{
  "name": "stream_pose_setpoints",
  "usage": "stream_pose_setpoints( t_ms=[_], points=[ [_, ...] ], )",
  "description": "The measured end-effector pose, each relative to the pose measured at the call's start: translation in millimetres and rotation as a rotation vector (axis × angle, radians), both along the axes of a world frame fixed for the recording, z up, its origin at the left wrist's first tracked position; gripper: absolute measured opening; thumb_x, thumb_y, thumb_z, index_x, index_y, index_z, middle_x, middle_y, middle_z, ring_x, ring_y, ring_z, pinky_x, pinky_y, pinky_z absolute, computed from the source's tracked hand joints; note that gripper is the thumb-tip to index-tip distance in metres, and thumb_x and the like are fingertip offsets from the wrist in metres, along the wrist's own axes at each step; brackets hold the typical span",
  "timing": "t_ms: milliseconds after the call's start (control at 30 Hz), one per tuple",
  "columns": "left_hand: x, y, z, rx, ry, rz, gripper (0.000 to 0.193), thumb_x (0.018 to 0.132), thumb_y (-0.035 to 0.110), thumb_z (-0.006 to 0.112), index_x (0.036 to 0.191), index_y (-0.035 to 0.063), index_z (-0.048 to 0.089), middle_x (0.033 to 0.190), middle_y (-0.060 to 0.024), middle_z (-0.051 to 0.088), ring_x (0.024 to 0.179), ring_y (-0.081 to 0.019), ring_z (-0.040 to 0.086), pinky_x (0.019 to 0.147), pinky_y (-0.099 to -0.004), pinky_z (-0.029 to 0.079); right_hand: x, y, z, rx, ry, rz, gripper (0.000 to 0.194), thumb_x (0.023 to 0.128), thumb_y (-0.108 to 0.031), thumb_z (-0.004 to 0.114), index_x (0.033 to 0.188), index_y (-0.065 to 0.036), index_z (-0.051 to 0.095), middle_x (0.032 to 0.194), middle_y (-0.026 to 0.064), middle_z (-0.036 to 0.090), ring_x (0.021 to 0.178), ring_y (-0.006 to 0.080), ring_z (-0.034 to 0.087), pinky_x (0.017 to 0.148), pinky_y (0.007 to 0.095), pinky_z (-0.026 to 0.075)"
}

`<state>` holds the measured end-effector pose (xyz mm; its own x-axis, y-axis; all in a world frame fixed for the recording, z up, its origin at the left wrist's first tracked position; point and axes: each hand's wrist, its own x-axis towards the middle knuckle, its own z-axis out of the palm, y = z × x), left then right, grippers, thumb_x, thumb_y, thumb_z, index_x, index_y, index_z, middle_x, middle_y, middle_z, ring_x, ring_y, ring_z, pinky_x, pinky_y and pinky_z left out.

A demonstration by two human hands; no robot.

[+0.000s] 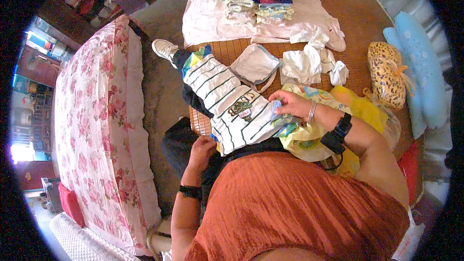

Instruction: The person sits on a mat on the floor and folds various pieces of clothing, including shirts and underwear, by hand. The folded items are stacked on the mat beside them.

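A white garment with dark stripes and a printed patch (232,105) lies spread over my lap and outstretched leg. Colourful cloth (197,58) shows from under its far end. My right hand (286,105) pinches a light-blue edge at the garment's right side, beside a yellow patterned cloth (308,141). At the near left corner, my left hand (203,148) has its fingers closed on the garment's blue edge. Just beyond, a folded white cloth with a strap (255,63) and crumpled white cloths (301,66) rest on the woven mat (217,49).
Folded clothes (273,7) are stacked on a pale pink cloth (206,21) at the back. To the right are a yellow plastic bag (362,112), a leopard-print bundle (386,74) and blue cushions (420,69). A floral-covered bed (98,134) stands at left.
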<state>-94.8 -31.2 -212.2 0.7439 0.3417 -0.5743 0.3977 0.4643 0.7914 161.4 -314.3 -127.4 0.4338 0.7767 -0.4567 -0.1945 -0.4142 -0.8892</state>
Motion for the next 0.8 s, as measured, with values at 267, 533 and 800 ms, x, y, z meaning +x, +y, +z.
stream_pose_setpoints(
  t_ms=[267,533,800],
  points=[
    [50,13,49,0.933,-0.277,-0.028,0.014,0.087,0.004,0.058,0.101,0.0008,0.060,0.095,-0.0093,0.062,0.088,-0.0188,0.060,0.078,-0.0284,0.047,-4,-36,28,0.158,0.492,-0.081,0.057,0.080,0.001,0.058,0.133,-0.015,0.041,0.106,0.0087,0.060,0.078,0.0163,0.063,0.068,0.0327,0.055],
    [110,-62,104,1.054,-0.606,-0.666,0.026,0.087,0.026,0.064,0.096,0.0021,0.065,0.092,-0.0164,0.064,0.088,-0.0346,0.059,0.079,-0.0404,0.047,-24,-45,11,0.217,-0.003,0.116,0.043,0.073,0.008,0.060,0.113,-0.008,0.060,0.109,0.0015,0.061,0.102,0.0134,0.056,0.093,0.0277,0.044],
    [106,-79,105,0.394,-0.277,-0.440,0.047,0.082,0.009,0.069,0.123,0.0020,0.047,0.085,-0.0115,0.061,0.081,-0.0251,0.061,0.074,-0.0298,0.049,-33,-33,12,0.379,-0.375,0.028,0.030,0.072,0.007,0.061,0.097,-0.009,0.064,0.096,0.0042,0.063,0.093,0.0196,0.060,0.087,0.0309,0.045]
  ],
)
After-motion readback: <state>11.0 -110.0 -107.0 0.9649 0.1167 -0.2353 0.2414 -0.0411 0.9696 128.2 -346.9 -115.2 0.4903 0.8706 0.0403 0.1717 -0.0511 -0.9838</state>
